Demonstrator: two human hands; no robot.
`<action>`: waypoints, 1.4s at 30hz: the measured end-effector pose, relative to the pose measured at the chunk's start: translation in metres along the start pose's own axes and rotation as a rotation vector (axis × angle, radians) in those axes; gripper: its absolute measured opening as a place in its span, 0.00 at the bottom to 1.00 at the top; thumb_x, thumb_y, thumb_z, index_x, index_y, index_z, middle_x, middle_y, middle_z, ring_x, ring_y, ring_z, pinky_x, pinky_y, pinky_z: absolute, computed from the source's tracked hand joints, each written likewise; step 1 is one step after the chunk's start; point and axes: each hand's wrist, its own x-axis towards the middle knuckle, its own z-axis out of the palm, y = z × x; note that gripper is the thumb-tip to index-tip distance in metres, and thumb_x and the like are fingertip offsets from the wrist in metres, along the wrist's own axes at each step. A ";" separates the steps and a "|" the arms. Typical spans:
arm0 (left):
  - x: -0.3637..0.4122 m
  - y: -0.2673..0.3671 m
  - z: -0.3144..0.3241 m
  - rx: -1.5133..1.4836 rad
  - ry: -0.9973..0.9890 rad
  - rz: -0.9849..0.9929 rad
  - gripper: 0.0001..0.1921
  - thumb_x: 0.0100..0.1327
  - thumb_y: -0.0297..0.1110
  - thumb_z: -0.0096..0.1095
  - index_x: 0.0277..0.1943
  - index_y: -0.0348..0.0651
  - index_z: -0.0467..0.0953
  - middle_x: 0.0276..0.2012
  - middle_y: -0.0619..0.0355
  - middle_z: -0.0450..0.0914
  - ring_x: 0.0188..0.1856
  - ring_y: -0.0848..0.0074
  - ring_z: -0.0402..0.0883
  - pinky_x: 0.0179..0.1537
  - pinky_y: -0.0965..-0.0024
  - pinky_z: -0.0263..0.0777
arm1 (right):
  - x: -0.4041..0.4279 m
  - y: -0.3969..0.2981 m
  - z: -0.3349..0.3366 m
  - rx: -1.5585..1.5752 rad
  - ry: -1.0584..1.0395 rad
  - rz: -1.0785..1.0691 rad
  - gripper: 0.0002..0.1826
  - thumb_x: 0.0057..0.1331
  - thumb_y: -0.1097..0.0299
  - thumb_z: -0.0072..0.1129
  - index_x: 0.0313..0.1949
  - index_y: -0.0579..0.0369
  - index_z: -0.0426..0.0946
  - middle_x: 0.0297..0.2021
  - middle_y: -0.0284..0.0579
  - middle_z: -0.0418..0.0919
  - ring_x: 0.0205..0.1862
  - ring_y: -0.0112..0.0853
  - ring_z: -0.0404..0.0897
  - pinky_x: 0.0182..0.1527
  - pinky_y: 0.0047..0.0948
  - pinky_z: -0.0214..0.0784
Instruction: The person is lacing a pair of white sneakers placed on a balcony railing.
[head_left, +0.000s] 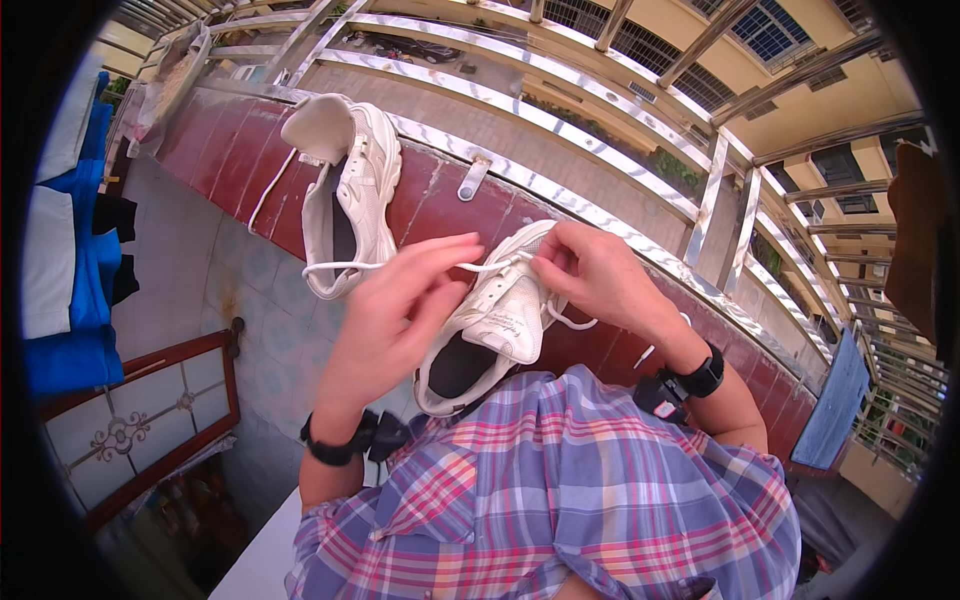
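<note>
A white sneaker (487, 322) rests on the red tiled ledge close to my chest, its tongue folded out towards me. My right hand (589, 274) pinches the white shoelace (491, 265) at the lace holes near the toe. My left hand (401, 311) is beside the shoe, slightly blurred; the lace passes behind its fingers and out to the left, and whether they grip it is unclear. Another lace length loops out at the shoe's right. Further left on the ledge lies a second white sneaker (364, 187), its tongue pulled out and a lace end hanging over the ledge's edge.
The red tiled ledge (225, 157) runs along a metal window grille (585, 142), with a drop to the ground outside. A metal bracket (474, 178) stands on the ledge. Blue and white clothes (82, 247) hang at left above a framed glass panel (150, 420). A blue cloth (832, 401) lies at right.
</note>
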 end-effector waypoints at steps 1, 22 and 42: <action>0.004 -0.006 0.009 -0.048 -0.058 -0.090 0.12 0.69 0.24 0.60 0.54 0.35 0.80 0.49 0.52 0.83 0.38 0.79 0.79 0.41 0.75 0.75 | -0.002 -0.001 0.000 -0.007 0.014 0.084 0.12 0.65 0.63 0.64 0.32 0.60 0.77 0.23 0.44 0.79 0.25 0.38 0.79 0.29 0.35 0.70; -0.006 -0.061 0.063 -0.328 0.289 -0.249 0.07 0.78 0.28 0.48 0.46 0.34 0.71 0.38 0.60 0.71 0.38 0.76 0.84 0.40 0.75 0.83 | -0.003 -0.004 0.014 0.067 0.031 0.030 0.09 0.66 0.65 0.63 0.35 0.57 0.76 0.25 0.45 0.77 0.24 0.38 0.77 0.29 0.37 0.70; 0.000 -0.065 0.063 -0.027 0.217 -0.046 0.02 0.67 0.25 0.62 0.41 0.37 0.78 0.34 0.55 0.77 0.30 0.69 0.81 0.31 0.66 0.74 | 0.004 0.009 0.027 -0.047 0.186 -0.242 0.09 0.65 0.72 0.63 0.42 0.58 0.74 0.36 0.48 0.74 0.32 0.45 0.81 0.35 0.39 0.75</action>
